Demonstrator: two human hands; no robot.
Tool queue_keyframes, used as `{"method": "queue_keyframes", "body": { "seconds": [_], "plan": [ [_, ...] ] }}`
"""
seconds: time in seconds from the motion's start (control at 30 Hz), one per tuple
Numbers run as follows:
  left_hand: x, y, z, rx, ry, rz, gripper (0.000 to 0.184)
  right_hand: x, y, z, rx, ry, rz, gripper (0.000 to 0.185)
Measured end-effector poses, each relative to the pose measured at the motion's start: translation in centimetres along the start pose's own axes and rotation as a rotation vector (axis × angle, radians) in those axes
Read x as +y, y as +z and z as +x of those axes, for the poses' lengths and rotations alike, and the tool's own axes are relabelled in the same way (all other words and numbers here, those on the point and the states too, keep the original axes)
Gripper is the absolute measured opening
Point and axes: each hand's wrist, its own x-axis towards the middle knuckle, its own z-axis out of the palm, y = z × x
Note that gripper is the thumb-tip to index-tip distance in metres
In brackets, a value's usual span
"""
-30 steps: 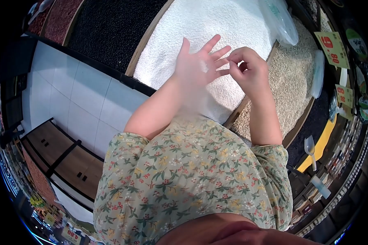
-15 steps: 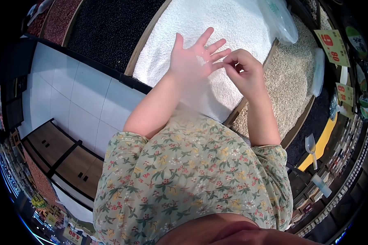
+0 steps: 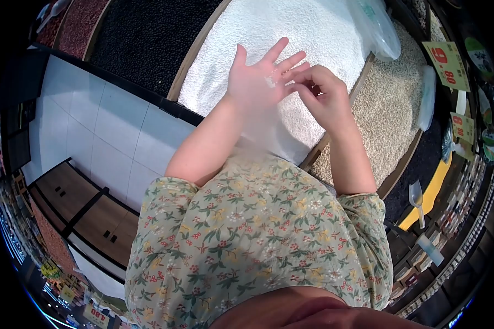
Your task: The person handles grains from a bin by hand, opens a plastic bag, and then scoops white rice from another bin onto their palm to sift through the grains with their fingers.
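Palm up, my left hand [image 3: 258, 82] is spread above a bin of white rice-like grain [image 3: 225, 49]. A small cluster of white grains [image 3: 270, 81] lies on its palm near the fingers. My right hand [image 3: 329, 96] is closed in a pinch beside the left hand's little finger, thumb and forefinger together. Whatever those fingertips hold, if anything, is too small to make out. A hazy smear in the picture blurs the left wrist and part of the palm.
Black beans [image 3: 148, 44] fill the bin to the left, and beige grain [image 3: 392, 93] the one to the right. A plastic bag [image 3: 381, 33] lies at the back. Price signs [image 3: 446, 64] and a clear scoop [image 3: 416, 196] are at right. Wooden dividers [image 3: 200, 44] separate the bins.
My right hand has shifted slightly left, closer to the left palm and overlapping its outer fingers. The left hand stays spread in nearly the same place.
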Motion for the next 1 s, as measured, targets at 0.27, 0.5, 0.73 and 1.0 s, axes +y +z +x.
{"method": "queue_keyframes", "body": {
  "seconds": [0.27,0.5,0.73,1.0],
  "plan": [
    [0.1,-0.7,0.2,-0.112,-0.060,-0.045,0.084,-0.1,0.2,-0.1,-0.018,0.015,-0.020,0.014],
    [-0.4,-0.1,0.2,-0.071,-0.052,0.073,0.085,-1.3,0.7,0.1,-0.061,-0.136,-0.165,0.013],
    [-0.7,0.3,0.3,-0.057,-0.045,0.134,0.085,-0.7,1.2,0.0,-0.064,-0.218,-0.275,0.013],
    [-1.1,-0.1,0.3,-0.069,-0.068,0.148,0.085,-0.9,0.9,0.2,-0.129,-0.243,-0.379,0.013]
  ]
}}
